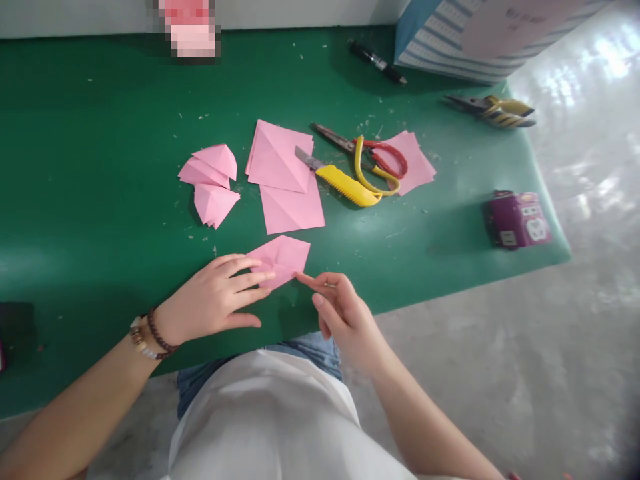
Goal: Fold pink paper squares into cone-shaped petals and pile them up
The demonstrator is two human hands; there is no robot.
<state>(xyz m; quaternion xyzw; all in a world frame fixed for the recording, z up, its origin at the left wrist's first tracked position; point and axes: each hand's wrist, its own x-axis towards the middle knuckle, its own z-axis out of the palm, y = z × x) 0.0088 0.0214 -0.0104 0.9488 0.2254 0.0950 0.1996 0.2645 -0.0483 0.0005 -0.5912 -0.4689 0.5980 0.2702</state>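
Observation:
A pink paper with folded edges lies on the green table near its front edge. My left hand rests flat with spread fingers, its fingertips on the paper's left part. The index finger of my right hand touches the paper's lower right edge, while its other fingers are curled with nothing visible in them. Beyond the paper are creased pink squares, and to their left sit folded pink pieces.
Red-and-yellow scissors lie partly on more pink squares, beside a yellow cutter. Farther off are a black pen, pliers, a purple box and a blue-white box. The green table ends at the right.

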